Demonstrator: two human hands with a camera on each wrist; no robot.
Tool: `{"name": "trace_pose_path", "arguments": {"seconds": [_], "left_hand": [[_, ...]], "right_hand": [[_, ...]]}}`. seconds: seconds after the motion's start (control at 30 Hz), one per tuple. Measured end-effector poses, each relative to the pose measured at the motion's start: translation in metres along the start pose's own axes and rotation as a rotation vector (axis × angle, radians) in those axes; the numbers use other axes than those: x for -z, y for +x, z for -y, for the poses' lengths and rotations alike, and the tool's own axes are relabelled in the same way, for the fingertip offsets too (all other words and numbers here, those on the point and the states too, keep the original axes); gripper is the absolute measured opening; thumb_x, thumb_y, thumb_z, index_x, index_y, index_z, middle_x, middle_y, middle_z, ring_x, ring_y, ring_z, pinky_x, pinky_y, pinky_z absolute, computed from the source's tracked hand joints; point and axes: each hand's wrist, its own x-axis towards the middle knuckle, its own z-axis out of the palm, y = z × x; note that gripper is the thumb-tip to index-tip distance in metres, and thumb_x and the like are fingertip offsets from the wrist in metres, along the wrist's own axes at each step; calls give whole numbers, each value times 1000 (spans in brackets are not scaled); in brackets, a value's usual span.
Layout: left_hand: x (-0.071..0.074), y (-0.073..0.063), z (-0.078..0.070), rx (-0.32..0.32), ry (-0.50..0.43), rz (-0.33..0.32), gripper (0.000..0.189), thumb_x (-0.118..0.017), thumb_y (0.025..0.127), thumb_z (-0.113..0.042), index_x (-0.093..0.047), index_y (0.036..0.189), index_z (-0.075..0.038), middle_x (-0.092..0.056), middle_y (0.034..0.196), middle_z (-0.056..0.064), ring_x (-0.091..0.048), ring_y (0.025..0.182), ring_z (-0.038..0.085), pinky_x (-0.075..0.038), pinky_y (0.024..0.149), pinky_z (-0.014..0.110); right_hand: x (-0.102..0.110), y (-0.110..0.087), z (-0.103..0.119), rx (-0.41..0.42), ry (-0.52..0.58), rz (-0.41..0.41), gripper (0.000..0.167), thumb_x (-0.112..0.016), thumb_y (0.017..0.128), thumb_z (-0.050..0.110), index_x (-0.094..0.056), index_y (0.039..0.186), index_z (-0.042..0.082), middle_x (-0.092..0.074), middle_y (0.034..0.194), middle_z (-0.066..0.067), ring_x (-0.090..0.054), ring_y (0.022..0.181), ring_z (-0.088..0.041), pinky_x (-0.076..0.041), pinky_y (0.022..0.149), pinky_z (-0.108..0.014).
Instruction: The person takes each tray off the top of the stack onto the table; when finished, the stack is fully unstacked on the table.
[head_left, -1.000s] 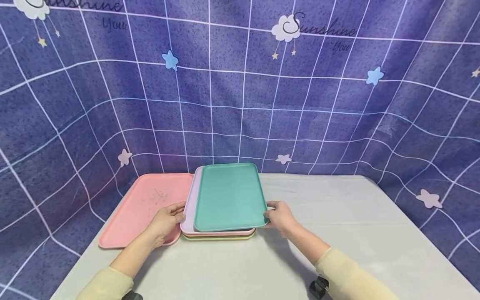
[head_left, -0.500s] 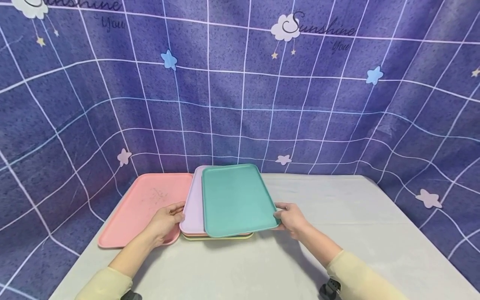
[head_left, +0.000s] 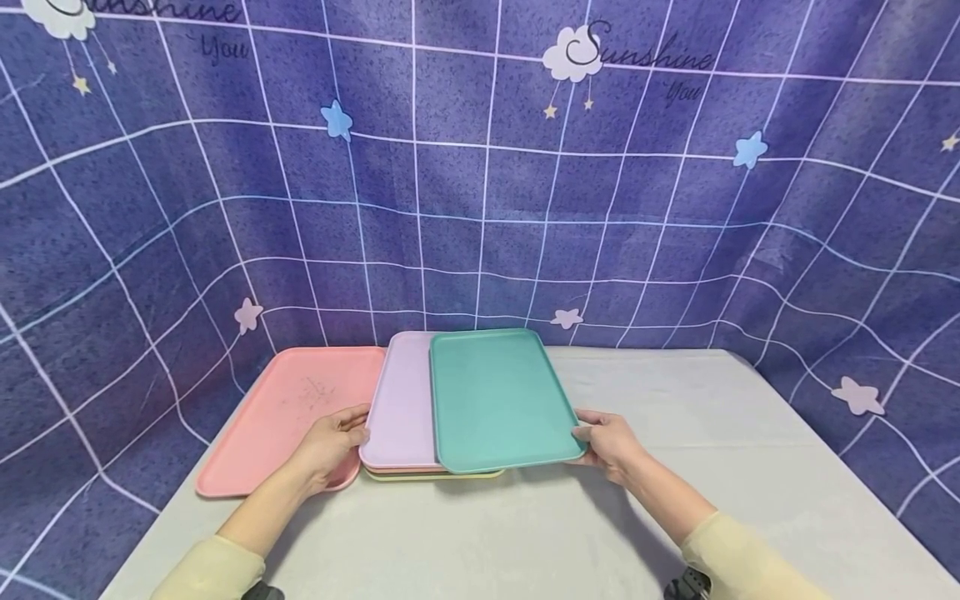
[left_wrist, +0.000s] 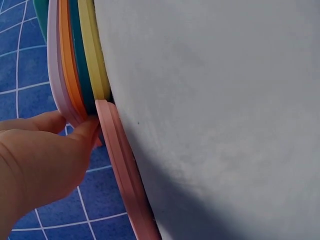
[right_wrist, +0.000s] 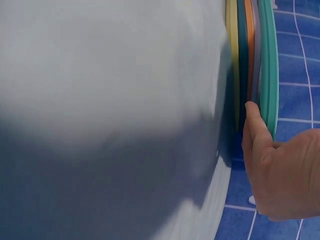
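Note:
A stack of several trays stands in the middle of the table, with a lavender tray (head_left: 399, 404) on top. Over its right part lies a green tray (head_left: 502, 400), shifted right and jutting past the stack. My right hand (head_left: 609, 446) pinches the green tray's near right corner, thumb above and fingers beneath; in the right wrist view, the fingers (right_wrist: 257, 125) run under its rim. At the stack's left side, my left hand (head_left: 330, 442) rests with its fingertips and thumb against the tray edges. Orange (left_wrist: 70, 60), dark teal (left_wrist: 80, 60) and yellow (left_wrist: 94, 55) tray edges show beneath the lavender one.
A pink tray (head_left: 292, 408) lies on the table left of the stack, under the left hand and forearm. The pale tabletop (head_left: 675, 417) extends to the right. A blue-purple grid-patterned cloth (head_left: 480, 183) hangs behind and at both sides.
My right hand has drawn the green tray rightward across the stack, uncovering more of the lavender tray. The left hand stays at the stack's left edge.

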Motion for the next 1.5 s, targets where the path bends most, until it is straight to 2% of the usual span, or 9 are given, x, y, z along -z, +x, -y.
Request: {"name": "trace_pose_path", "arguments": {"seconds": [0.37,0.6,0.73,0.87,1.13,1.5], "left_hand": [[-1,-2,0,13,-21,-2,54,-48,97,10,-32,149,16,-37,151,35,-38,141,43,-42,112,39],[-1,0,1,8,-27,-11,54,-48,97,10,-33,149,16,-37,151,35,-38,141,43,-42,112,39],[-2,1,2,9,-19,-13,54,-48,97,10,-33,149,15,-38,151,34,-39,141,42,-40,112,39],[-2,0,2,8,-7,-14,55,-49,97,10,-33,149,15,-38,151,34,-38,141,42,-38,114,42],[-4,0,0,0,-5,-14,55,-48,96,10,-33,149,16,-38,151,35,-38,141,43,-38,114,42],[-5,-2,-3,18,24,-31,53,-48,98,8,-35,149,14,-41,150,32,-41,140,41,-42,112,40]], "right_hand": [[28,-5,-3,-22,7,8,50,-46,98,-10,-32,146,-20,-66,108,-29,-73,80,-26,-62,75,-42],[45,-6,-5,-40,17,18,53,-44,100,-9,-25,148,-20,-59,120,-37,-73,85,-27,-62,78,-43],[56,-7,-6,-56,15,10,53,-44,101,-9,-25,149,-19,-58,121,-38,-73,86,-28,-61,80,-43],[68,-9,-7,-66,4,12,55,-43,101,-8,-21,151,-18,-62,116,-33,-73,85,-27,-62,80,-42],[93,-10,-9,-65,15,30,58,-44,102,-7,-16,151,-19,-71,94,-14,-74,78,-22,-62,77,-38],[115,-6,-15,-101,13,15,57,-44,103,-5,-17,153,-15,-72,100,-14,-74,85,-23,-61,82,-41]]}}
